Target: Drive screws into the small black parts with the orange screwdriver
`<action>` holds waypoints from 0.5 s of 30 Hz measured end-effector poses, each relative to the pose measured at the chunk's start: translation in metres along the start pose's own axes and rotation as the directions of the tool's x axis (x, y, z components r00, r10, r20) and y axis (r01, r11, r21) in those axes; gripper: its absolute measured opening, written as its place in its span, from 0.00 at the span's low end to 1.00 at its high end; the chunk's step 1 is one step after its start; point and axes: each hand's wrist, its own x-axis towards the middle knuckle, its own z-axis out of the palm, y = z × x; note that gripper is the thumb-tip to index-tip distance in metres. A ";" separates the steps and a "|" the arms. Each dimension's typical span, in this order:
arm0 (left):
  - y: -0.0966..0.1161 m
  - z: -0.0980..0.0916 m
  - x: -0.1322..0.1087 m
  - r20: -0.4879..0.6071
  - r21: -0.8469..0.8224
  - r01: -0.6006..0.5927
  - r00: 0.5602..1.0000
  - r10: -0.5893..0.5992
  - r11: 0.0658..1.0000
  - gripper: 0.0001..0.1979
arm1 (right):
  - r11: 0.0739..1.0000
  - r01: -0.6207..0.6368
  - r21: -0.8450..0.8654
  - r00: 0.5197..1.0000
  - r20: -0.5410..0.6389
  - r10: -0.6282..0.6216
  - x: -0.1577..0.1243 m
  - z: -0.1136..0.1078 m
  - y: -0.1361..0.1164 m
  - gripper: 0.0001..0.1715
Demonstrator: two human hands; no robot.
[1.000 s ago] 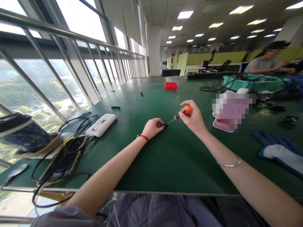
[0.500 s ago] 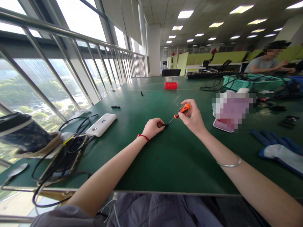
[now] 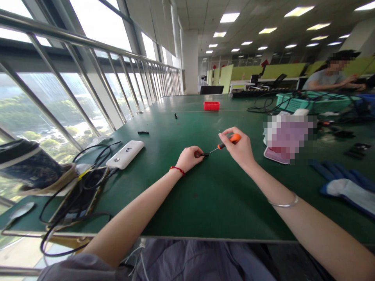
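Note:
On the green table (image 3: 205, 203), my left hand (image 3: 190, 157) pinches a small black part (image 3: 206, 155) against the surface. Its exact kind is too small to make out. My right hand (image 3: 239, 146) is closed round the orange and black handle of a screwdriver (image 3: 222, 146). The thin shaft slants down to the left, and its tip meets or nearly meets the black part. Fingers hide some of the handle and much of the black part.
A white power bank (image 3: 125, 155) and tangled black cables (image 3: 88, 175) lie at left. Farther off sit two small black pieces and a red basket (image 3: 211, 105). At right are a blue-white glove (image 3: 348, 187), a green basket (image 3: 316, 102) and a seated person (image 3: 328, 80).
My right hand has shifted its fingers on the screwdriver handle, which now sits slightly lower and farther right with a flatter slant. The left hand and black part stay in place.

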 end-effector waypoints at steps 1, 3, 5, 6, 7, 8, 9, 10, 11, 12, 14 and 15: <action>0.000 0.000 0.000 0.000 0.000 -0.003 1.000 0.003 1.000 0.07 | 1.000 0.012 0.014 1.000 0.007 -0.012 0.000 0.000 0.000 0.12; 0.001 0.000 0.000 0.002 0.003 -0.006 1.000 0.006 1.000 0.07 | 0.997 0.033 0.068 0.999 0.030 -0.035 0.000 0.000 0.001 0.11; 0.001 -0.001 0.000 0.003 0.006 -0.003 1.000 0.003 1.000 0.07 | 0.994 0.027 0.104 0.998 0.049 -0.032 0.000 0.001 0.001 0.18; 0.001 -0.001 0.000 0.003 0.008 0.000 1.000 0.000 1.000 0.07 | 0.995 0.013 0.101 0.999 0.051 -0.018 0.000 0.001 0.001 0.21; 0.001 -0.001 0.000 0.002 0.008 0.002 1.000 -0.002 1.000 0.07 | 0.996 -0.002 0.087 0.999 0.044 -0.001 -0.001 0.001 0.001 0.22; 0.001 -0.001 0.000 0.002 0.007 0.002 1.000 -0.002 1.000 0.07 | 0.998 -0.016 0.066 0.999 0.032 0.014 -0.001 0.000 0.000 0.20; 0.001 -0.001 0.000 0.002 0.006 0.002 1.000 -0.002 1.000 0.07 | 0.998 -0.027 0.048 0.999 0.019 0.026 -0.001 0.000 -0.001 0.16; 0.001 -0.001 0.000 0.002 0.006 0.000 1.000 0.000 1.000 0.07 | 0.999 -0.029 0.039 1.000 0.012 0.029 -0.001 0.000 -0.001 0.14; 0.001 0.000 0.000 0.002 0.008 -0.001 1.000 0.001 1.000 0.07 | 0.999 -0.023 0.041 1.000 0.014 0.023 -0.001 0.000 -0.002 0.13; 0.001 0.000 0.000 0.002 0.009 -0.002 1.000 0.002 1.000 0.07 | 0.999 -0.011 0.050 1.000 0.023 0.010 -0.001 -0.001 -0.003 0.12; 0.001 -0.001 0.000 0.003 0.013 -0.004 1.000 0.004 1.000 0.07 | 0.997 0.015 0.077 0.999 0.049 -0.018 0.000 -0.001 -0.003 0.09; 0.001 -0.001 0.000 0.004 0.014 -0.004 1.000 0.004 1.000 0.07 | 0.996 0.020 0.090 0.998 0.057 -0.026 -0.001 0.000 -0.003 0.10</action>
